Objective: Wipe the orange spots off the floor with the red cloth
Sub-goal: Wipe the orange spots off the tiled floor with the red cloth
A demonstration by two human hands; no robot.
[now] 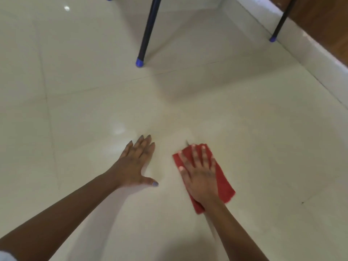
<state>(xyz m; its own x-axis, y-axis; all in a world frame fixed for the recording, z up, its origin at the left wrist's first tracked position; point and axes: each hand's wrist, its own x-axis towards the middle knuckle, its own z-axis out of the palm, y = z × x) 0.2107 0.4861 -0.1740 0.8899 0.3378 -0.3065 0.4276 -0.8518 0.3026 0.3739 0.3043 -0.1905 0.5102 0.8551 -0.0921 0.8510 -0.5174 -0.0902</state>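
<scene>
A folded red cloth (224,183) lies flat on the cream tiled floor (263,129), low and right of centre. My right hand (201,172) presses on it with fingers spread, palm down. My left hand (137,162) rests flat on the bare tile to the left of the cloth, fingers apart, holding nothing. A small dark streak (187,142) shows on the tile just past the cloth's far edge. I see no orange spots; any under the cloth are hidden.
A dark chair leg with a blue foot (140,62) stands ahead of my hands. A second leg (272,39) stands at the far right by a pale skirting (310,59) and a wooden panel (323,21). A tiny dark speck (302,202) lies to the right.
</scene>
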